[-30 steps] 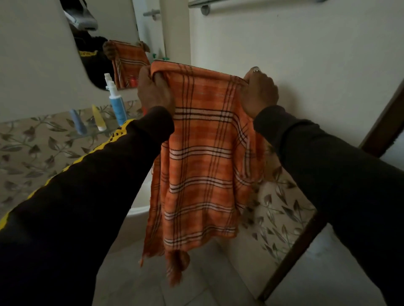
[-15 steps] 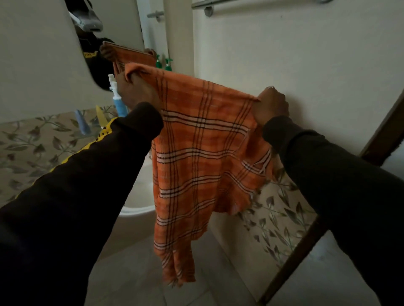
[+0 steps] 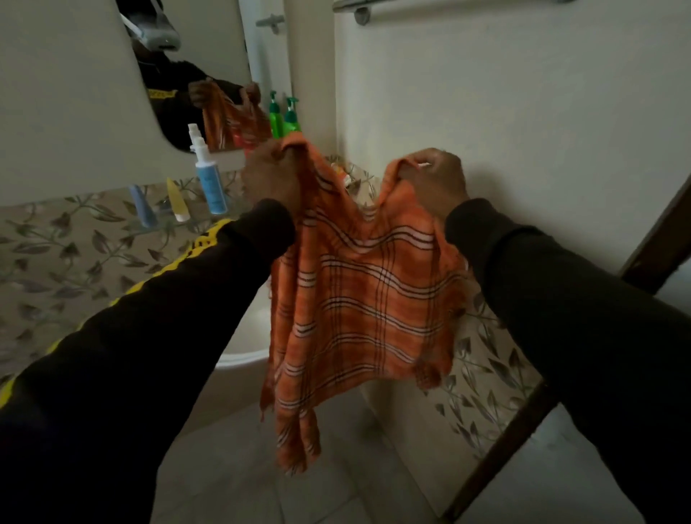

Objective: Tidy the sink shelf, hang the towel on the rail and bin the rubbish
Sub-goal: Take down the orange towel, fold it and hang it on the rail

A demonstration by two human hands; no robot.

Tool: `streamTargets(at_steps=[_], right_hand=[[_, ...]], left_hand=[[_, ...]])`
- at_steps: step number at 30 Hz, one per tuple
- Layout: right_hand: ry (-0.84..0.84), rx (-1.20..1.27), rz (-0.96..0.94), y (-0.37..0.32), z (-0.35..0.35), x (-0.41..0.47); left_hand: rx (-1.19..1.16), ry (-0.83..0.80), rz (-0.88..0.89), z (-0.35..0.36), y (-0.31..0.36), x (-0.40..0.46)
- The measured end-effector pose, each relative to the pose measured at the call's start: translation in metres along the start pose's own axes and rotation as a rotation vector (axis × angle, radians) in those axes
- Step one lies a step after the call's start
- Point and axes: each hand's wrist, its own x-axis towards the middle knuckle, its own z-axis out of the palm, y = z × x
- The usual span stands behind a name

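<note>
An orange plaid towel [image 3: 359,306] hangs in front of me, held by its two upper corners. My left hand [image 3: 271,175] grips the left corner and my right hand [image 3: 437,183] grips the right corner, and the top edge sags between them. The metal towel rail [image 3: 411,4] runs along the wall high above both hands. On the glass sink shelf [image 3: 164,224] stand a blue-and-white spray bottle [image 3: 209,175], a blue tube [image 3: 142,205] and a yellow tube [image 3: 176,200]. A green pump bottle [image 3: 291,118] stands by the mirror.
The white basin [image 3: 243,355] lies below the shelf, partly behind my left arm. A mirror [image 3: 209,56] reflects me and the towel. Some small orange and white items [image 3: 342,174] show behind the towel on the shelf. A dark wooden door frame [image 3: 643,254] slants at the right.
Both hands came down and closer together, so the towel's top edge now sags instead of stretching taut. The camera tilted, which brings the shelf and green bottle into view.
</note>
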Motion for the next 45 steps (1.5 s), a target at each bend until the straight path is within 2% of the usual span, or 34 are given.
streamTargets(at_steps=[5, 7, 9, 11, 13, 18, 21, 25, 29, 32, 34, 35, 38, 43, 45], right_hand=[[-0.468, 0.061, -0.070, -0.028, 0.019, -0.010], [-0.561, 0.016, -0.079, -0.032, 0.025, -0.011], [-0.575, -0.101, -0.053, -0.032, 0.027, -0.011], [-0.544, -0.135, -0.001, -0.027, 0.028, -0.008], [-0.483, -0.039, 0.021, -0.026, 0.031, -0.008], [-0.319, 0.084, -0.053, -0.030, 0.038, -0.007], [-0.232, 0.177, -0.050, -0.035, 0.034, 0.000], [-0.182, 0.342, -0.002, -0.039, 0.027, 0.008], [-0.116, 0.465, 0.054, -0.031, 0.024, 0.012], [-0.078, 0.470, 0.074, -0.024, 0.023, 0.013], [-0.040, 0.470, 0.089, -0.024, 0.022, 0.013], [-0.018, 0.471, 0.094, -0.025, 0.021, 0.014], [0.078, 0.518, 0.128, -0.031, 0.017, 0.018], [0.245, 0.573, 0.094, -0.039, 0.003, 0.027], [0.294, 0.575, 0.091, -0.040, 0.002, 0.029]], left_hand=[[0.128, -0.291, 0.097, 0.019, 0.016, -0.011], [0.108, -0.341, 0.062, 0.023, 0.017, -0.010], [0.074, -0.337, 0.010, 0.022, 0.012, -0.009], [0.055, -0.322, 0.009, 0.020, 0.006, -0.008], [0.081, -0.337, 0.057, 0.020, 0.002, -0.011], [0.060, -0.360, 0.073, 0.025, -0.005, -0.016], [0.064, -0.437, 0.064, 0.024, -0.019, -0.025], [0.126, -0.642, 0.024, 0.022, -0.040, -0.035], [0.158, -0.702, 0.029, 0.018, -0.049, -0.038], [0.134, -0.690, -0.050, 0.020, -0.056, -0.037], [0.059, -0.624, -0.134, 0.025, -0.060, -0.039], [0.073, -0.577, -0.107, 0.026, -0.060, -0.041], [0.179, -0.473, 0.122, 0.029, -0.063, -0.054], [0.143, -0.479, 0.149, 0.025, -0.070, -0.060], [0.225, -0.568, 0.186, 0.026, -0.074, -0.057]])
